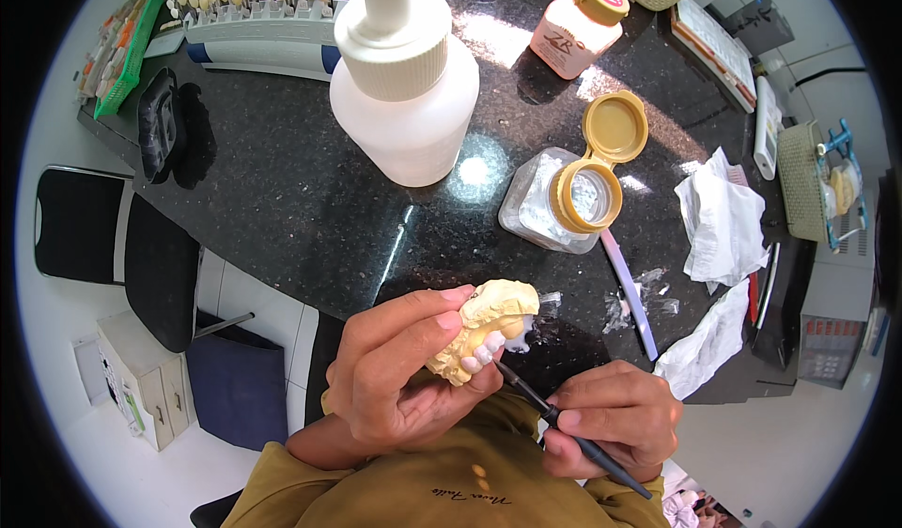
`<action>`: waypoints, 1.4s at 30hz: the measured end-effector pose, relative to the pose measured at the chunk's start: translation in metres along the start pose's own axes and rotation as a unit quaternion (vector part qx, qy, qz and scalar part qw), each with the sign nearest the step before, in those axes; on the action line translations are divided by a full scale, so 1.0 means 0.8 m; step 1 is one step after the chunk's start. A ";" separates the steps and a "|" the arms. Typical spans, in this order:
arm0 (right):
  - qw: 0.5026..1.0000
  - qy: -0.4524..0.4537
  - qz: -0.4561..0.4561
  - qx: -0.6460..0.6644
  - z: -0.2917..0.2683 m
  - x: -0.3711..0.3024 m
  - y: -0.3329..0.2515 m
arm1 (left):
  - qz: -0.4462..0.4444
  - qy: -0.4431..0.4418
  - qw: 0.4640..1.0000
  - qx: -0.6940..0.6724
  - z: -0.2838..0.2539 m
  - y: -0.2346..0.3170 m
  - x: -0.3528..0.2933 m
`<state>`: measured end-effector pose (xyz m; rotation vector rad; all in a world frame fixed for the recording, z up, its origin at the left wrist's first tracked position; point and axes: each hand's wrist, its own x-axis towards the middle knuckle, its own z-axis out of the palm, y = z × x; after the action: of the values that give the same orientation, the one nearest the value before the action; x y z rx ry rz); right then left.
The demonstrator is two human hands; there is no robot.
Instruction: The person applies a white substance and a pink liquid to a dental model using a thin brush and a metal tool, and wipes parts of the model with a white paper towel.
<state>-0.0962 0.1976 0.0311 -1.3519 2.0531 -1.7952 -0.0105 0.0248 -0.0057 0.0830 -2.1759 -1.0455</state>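
In my left hand (pixel 399 364) a yellowish plaster dental model (pixel 498 304) is pinched between thumb and fingers, tilted above the counter's near edge. Along its tooth row sit a few pale pinkish-white teeth (pixel 482 351). My right hand (pixel 615 420) grips a slim dark handheld tool (pixel 590 448) like a pen. Its thin tip reaches the pale teeth or stops just beside them; I cannot tell whether it touches. Beyond the model, an open clear jar (pixel 540 199) with a gold flip lid holds white material.
A big white pump bottle (pixel 404 105) stands mid-counter, with a tooth shade guide (pixel 258 35) behind it. A gold-capped pink bottle (pixel 575 35) is further back. To the right lie a lilac stick (pixel 629 293), white scraps (pixel 648 302) and crumpled tissues (pixel 719 218). A black tray (pixel 162 124) sits left.
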 end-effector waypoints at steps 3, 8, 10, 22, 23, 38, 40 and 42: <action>1.000 -0.006 -0.006 0.003 -0.003 0.001 0.000 | -0.001 -0.002 1.000 -0.006 0.000 -0.001 -0.001; 1.000 0.004 -0.003 0.017 0.000 -0.001 0.001 | -0.005 -0.003 1.000 -0.010 0.000 -0.001 -0.002; 1.000 0.000 -0.004 0.016 0.000 0.000 0.001 | -0.003 -0.002 1.000 -0.010 0.000 -0.001 -0.002; 1.000 -0.005 -0.010 0.005 0.001 0.002 0.001 | -0.009 0.039 0.998 -0.040 0.005 -0.007 -0.009; 1.000 -0.004 -0.010 0.004 0.001 0.002 0.001 | -0.008 0.039 0.998 -0.041 0.005 -0.007 -0.008; 1.000 0.000 0.002 -0.004 -0.001 0.002 0.000 | 0.000 0.053 0.998 -0.040 0.006 -0.006 -0.005; 1.000 -0.002 0.004 -0.003 0.000 0.002 -0.001 | 0.001 0.057 0.997 -0.044 0.007 -0.006 -0.005; 1.000 -0.004 0.005 -0.002 0.000 0.003 -0.001 | 0.002 0.058 0.997 -0.042 0.008 -0.006 -0.005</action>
<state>-0.0971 0.1964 0.0327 -1.3447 2.0564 -1.7791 -0.0124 0.0272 -0.0143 0.0989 -2.0239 -1.1016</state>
